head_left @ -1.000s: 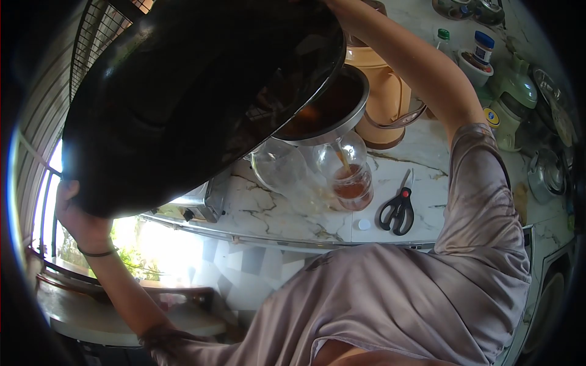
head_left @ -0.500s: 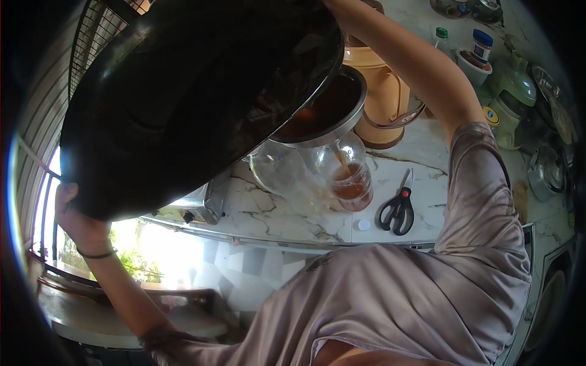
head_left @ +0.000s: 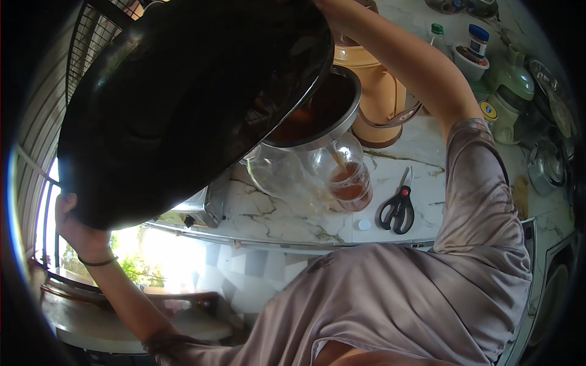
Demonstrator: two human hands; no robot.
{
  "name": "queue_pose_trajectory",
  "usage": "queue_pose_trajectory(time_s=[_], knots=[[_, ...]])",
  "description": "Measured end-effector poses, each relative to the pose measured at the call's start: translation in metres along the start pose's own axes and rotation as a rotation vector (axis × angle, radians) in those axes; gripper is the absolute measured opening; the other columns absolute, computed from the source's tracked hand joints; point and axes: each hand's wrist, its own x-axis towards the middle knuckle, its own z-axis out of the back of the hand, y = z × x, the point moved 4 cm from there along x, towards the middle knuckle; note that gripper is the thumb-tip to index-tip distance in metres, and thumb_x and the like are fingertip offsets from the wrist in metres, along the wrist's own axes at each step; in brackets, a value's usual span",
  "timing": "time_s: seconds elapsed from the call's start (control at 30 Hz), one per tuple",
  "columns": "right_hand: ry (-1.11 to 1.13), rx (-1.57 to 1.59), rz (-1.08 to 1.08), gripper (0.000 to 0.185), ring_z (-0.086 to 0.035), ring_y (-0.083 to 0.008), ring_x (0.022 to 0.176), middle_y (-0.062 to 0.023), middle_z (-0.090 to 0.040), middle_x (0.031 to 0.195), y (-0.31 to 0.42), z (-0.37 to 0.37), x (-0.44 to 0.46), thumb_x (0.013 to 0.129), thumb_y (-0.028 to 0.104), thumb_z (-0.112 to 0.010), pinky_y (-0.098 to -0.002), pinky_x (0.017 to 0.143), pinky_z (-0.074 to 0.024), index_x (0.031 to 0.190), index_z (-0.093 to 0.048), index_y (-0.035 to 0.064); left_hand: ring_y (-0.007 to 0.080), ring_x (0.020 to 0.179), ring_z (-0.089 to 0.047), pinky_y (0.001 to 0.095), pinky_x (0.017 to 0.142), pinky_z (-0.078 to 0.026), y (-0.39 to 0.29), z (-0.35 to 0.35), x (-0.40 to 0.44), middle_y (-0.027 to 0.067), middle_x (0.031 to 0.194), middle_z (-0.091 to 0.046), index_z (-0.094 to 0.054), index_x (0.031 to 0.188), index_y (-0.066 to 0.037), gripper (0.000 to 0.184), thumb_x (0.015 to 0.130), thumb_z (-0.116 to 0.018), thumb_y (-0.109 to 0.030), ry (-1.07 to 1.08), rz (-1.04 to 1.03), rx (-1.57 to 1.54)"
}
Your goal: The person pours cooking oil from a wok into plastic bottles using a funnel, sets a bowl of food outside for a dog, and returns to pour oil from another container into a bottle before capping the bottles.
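Observation:
A big black wok (head_left: 177,116) is tipped up on its side, its lower rim over a wide metal-rimmed funnel (head_left: 349,121) with brown liquid in it. My left hand (head_left: 82,232) grips the wok's lower left edge, fingers mostly behind it. At the top of the view my right hand (head_left: 320,3) is at the wok's far rim, largely cut off by the frame. Beneath the funnel, a thin brown stream runs into a clear plastic bottle (head_left: 354,192) with reddish-brown liquid at its bottom. Another clear plastic container (head_left: 274,171) stands to its left.
Black-handled scissors (head_left: 398,210) and a white cap (head_left: 364,225) lie on the marble counter (head_left: 293,226). Behind the funnel stands a tan jug (head_left: 381,97). A metal stove (head_left: 204,207) is under the wok. Jars, a green appliance (head_left: 513,91) and a steel pot (head_left: 545,168) are at right.
The wok has shifted slightly left, and its lower left end has dropped a little along with my left hand. Liquid keeps running into the bottle.

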Motion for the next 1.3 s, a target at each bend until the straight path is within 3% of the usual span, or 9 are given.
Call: queue_pose_trajectory(time_s=[0.07,0.3,0.37,0.6,0.67,0.77,0.87,1.1,1.3], knots=[[0.025,0.193,-0.097,0.024,-0.054,-0.0207,0.063,-0.0127,-0.057,0.069,-0.021,0.01,0.025,0.062,0.005,-0.041,-0.0253,0.057,-0.0417,0.076,-0.058,-0.005,0.03,0.095,-0.053,0.0415,0.085,-0.042,-0.001,0.002,0.0,0.0173,0.104,-0.053,-0.048,0.106,0.003,0.042,0.066,-0.044,-0.006,-0.009,-0.014,0.007],[-0.033,0.18,-0.112,0.022,-0.054,-0.0219,0.063,-0.0133,-0.056,0.069,-0.018,0.007,0.023,0.062,0.006,-0.042,-0.0264,0.056,-0.0422,0.075,-0.057,-0.0052,0.0297,0.095,-0.052,0.0413,0.085,-0.042,-0.003,0.005,0.0,0.0168,0.104,-0.053,-0.048,0.106,0.003,0.041,0.066,-0.044,-0.006,0.004,0.005,0.005],[-0.06,-0.049,-0.136,0.022,-0.054,-0.0217,0.064,-0.0123,-0.056,0.068,-0.011,0.006,0.014,0.062,0.007,-0.042,-0.0269,0.056,-0.042,0.074,-0.057,-0.0037,0.0297,0.095,-0.052,0.0411,0.085,-0.042,-0.003,0.005,-0.001,0.0164,0.103,-0.054,-0.048,0.106,0.003,0.041,0.066,-0.045,-0.006,0.006,0.007,0.005],[-0.09,0.067,-0.1,0.023,-0.054,-0.0215,0.063,-0.0116,-0.056,0.067,-0.021,0.013,0.024,0.062,0.008,-0.042,-0.0274,0.055,-0.0413,0.075,-0.057,-0.0019,0.0281,0.09,-0.053,0.0378,0.084,-0.042,-0.004,0.002,-0.002,0.016,0.099,-0.054,-0.049,0.104,0.003,0.041,0.065,-0.044,-0.007,-0.068,-0.008,0.039],[0.02,-0.066,0.075,0.023,-0.054,-0.0215,0.063,-0.0118,-0.056,0.068,-0.014,0.009,0.022,0.061,0.009,-0.042,-0.0278,0.055,-0.0411,0.075,-0.057,-0.0021,0.0293,0.095,-0.052,0.0397,0.086,-0.04,-0.004,0.002,-0.001,0.0157,0.103,-0.054,-0.051,0.103,0.002,0.039,0.065,-0.047,-0.007,0.018,0.004,0.04],[-0.112,-0.002,-0.12,0.024,-0.053,-0.0215,0.063,-0.0114,-0.056,0.069,-0.024,0.019,0.03,0.06,0.011,-0.043,-0.0274,0.056,-0.0405,0.075,-0.057,-0.0015,0.0293,0.095,-0.052,0.0393,0.087,-0.04,-0.004,0.001,0.0,0.0158,0.103,-0.054,-0.05,0.104,0.002,0.039,0.065,-0.046,-0.007,0.029,0.007,0.019],[0.027,0.085,-0.072,0.026,-0.053,-0.0216,0.063,-0.0122,-0.056,0.07,-0.013,0.004,0.015,0.059,0.012,-0.043,-0.0267,0.057,-0.0403,0.076,-0.057,-0.0019,0.0292,0.096,-0.052,0.0392,0.087,-0.04,-0.004,-0.002,0.0,0.0159,0.103,-0.054,-0.05,0.104,0.003,0.039,0.066,-0.046,-0.007,0.053,0.008,0.018],[-0.042,0.106,-0.081,0.026,-0.054,-0.0219,0.064,-0.0125,-0.056,0.069,-0.024,0.017,0.033,0.06,0.011,-0.043,-0.026,0.057,-0.0405,0.077,-0.057,-0.0026,0.0294,0.097,-0.051,0.0399,0.088,-0.039,-0.004,-0.007,0.0,0.0158,0.104,-0.053,-0.05,0.104,0.003,0.039,0.066,-0.045,-0.006,0.078,0.02,0.002],[-0.108,-0.188,-0.017,0.022,-0.053,-0.0215,0.06,-0.0115,-0.056,0.065,-0.019,0.018,0.026,0.06,0.008,-0.044,-0.0276,0.056,-0.0406,0.074,-0.057,-0.0021,0.0275,0.091,-0.053,0.0374,0.085,-0.041,-0.004,-0.003,-0.001,0.0148,0.098,-0.055,-0.051,0.101,0.003,0.039,0.064,-0.044,-0.006,-0.048,0.007,0.028]])
